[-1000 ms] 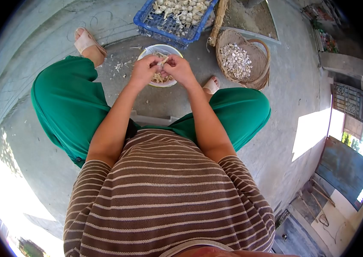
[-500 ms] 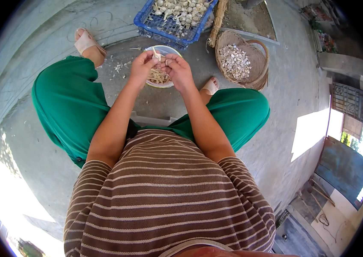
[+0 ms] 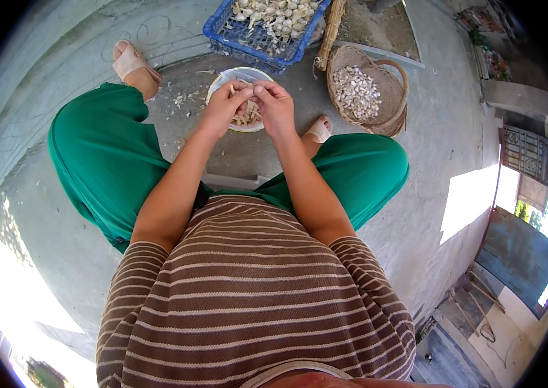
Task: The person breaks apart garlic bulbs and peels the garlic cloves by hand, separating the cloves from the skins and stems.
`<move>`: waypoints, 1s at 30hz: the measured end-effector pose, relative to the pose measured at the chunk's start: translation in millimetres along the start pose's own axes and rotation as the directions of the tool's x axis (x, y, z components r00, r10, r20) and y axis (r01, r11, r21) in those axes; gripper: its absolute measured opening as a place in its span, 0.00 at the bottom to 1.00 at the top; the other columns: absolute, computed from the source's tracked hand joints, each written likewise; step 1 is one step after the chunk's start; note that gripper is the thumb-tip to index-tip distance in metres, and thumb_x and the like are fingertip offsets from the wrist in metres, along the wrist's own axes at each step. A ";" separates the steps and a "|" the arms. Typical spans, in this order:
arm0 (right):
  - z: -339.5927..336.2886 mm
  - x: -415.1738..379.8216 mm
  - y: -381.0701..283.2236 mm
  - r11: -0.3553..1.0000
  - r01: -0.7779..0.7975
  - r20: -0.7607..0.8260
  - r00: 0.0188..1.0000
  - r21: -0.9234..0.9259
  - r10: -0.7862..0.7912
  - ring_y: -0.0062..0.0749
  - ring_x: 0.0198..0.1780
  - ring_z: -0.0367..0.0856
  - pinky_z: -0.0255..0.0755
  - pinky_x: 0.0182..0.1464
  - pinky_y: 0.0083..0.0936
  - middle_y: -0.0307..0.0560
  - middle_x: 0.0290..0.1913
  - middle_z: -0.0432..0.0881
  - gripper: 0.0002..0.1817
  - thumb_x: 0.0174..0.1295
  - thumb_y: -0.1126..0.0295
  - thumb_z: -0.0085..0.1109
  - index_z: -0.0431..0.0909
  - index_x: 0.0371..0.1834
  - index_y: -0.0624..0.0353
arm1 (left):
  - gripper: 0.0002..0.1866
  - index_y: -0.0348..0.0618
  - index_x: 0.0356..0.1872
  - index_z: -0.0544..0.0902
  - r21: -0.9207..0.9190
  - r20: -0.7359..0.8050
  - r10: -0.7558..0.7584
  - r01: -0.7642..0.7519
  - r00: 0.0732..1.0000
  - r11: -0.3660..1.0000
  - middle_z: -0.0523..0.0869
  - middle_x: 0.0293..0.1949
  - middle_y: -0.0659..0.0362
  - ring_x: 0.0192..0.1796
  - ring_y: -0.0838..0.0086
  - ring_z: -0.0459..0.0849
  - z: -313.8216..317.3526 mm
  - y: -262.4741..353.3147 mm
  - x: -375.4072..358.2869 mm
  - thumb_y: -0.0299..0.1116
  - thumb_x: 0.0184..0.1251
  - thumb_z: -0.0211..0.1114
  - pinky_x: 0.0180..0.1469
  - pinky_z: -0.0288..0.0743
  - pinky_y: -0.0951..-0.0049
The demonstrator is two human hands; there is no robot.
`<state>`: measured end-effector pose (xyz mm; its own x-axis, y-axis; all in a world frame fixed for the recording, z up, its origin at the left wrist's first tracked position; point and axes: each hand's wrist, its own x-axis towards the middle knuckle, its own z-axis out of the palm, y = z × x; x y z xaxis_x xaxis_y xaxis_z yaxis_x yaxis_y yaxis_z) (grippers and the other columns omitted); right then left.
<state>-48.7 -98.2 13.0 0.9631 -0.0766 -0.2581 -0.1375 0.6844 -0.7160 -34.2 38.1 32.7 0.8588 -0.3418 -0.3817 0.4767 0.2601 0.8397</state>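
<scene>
Over a white bucket (image 3: 214, 88), my left hand (image 3: 224, 108) is closed round a garlic bulb (image 3: 240, 85), mostly hidden by the fingers, with a pale stalk showing. Close against it, my right hand (image 3: 275, 108) has its thumb and fingers pinched together at the same bulb. Their fingertips meet just above the bucket's mouth. Dry pale stalks and peelings (image 3: 245, 119) lie inside the bucket.
Beyond the bucket is a blue plastic crate (image 3: 238, 46) with many garlic bulbs (image 3: 287, 22). A wicker basket (image 3: 390, 97) to the right holds loose cloves (image 3: 357, 92). A straw broom (image 3: 331, 32) lies between them. Scraps (image 3: 186, 98) litter the concrete floor.
Both hands have shifted slightly right and come closer together, fingertips now meeting. The garlic, plainer to see before, is now more covered by the fingers.
</scene>
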 end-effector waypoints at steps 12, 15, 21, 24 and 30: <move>8.6 -6.2 3.5 0.953 0.111 -0.021 0.992 -0.284 -0.122 0.20 0.31 0.76 0.72 0.36 0.16 0.42 0.32 0.81 0.04 0.57 0.78 0.61 0.77 0.33 0.64 | 0.03 0.40 0.34 0.77 -0.204 -0.055 0.038 -0.049 0.998 0.978 0.71 0.21 0.68 0.21 0.87 0.63 3.3 -4.2 0.0 0.27 0.66 0.58 0.21 0.56 0.83; 9.4 -6.7 3.7 0.940 0.145 -0.028 0.986 -0.309 -0.161 0.18 0.29 0.76 0.73 0.34 0.16 0.39 0.29 0.81 0.05 0.56 0.76 0.63 0.77 0.33 0.63 | 0.02 0.41 0.33 0.76 -0.313 -0.048 -0.013 -0.003 0.999 0.950 0.71 0.21 0.68 0.20 0.86 0.62 3.4 -4.6 0.3 0.26 0.65 0.58 0.20 0.56 0.84; 6.8 -6.7 8.7 0.850 0.289 0.038 0.952 -0.441 -0.303 0.16 0.32 0.77 0.73 0.36 0.15 0.38 0.32 0.80 0.05 0.56 0.78 0.63 0.75 0.31 0.62 | 0.01 0.41 0.33 0.76 -0.456 -0.048 -0.074 0.044 0.996 0.889 0.73 0.24 0.65 0.21 0.85 0.64 4.3 -5.5 0.0 0.26 0.64 0.58 0.19 0.57 0.85; 6.6 -7.8 8.1 0.816 0.343 0.083 0.935 -0.466 -0.345 0.15 0.33 0.77 0.73 0.37 0.15 0.37 0.33 0.80 0.06 0.55 0.80 0.62 0.74 0.32 0.62 | 0.01 0.41 0.33 0.76 -0.486 -0.033 -0.102 0.074 0.994 0.871 0.73 0.24 0.65 0.21 0.84 0.64 2.8 -6.8 0.8 0.26 0.64 0.59 0.19 0.57 0.85; 3.0 -4.1 6.8 0.894 0.254 0.056 0.966 -0.369 -0.252 0.17 0.30 0.76 0.73 0.35 0.15 0.37 0.31 0.78 0.03 0.60 0.76 0.59 0.75 0.35 0.61 | 0.04 0.41 0.38 0.76 -0.524 0.017 -0.116 0.108 0.993 0.845 0.76 0.29 0.61 0.26 0.81 0.70 1.2 -7.9 2.5 0.25 0.64 0.59 0.25 0.63 0.82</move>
<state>-52.9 -91.0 11.2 0.9780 -0.2061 -0.0328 0.0368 0.3252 -0.9449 -36.0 34.1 25.6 0.7944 -0.3847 -0.4700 0.5936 0.6559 0.4664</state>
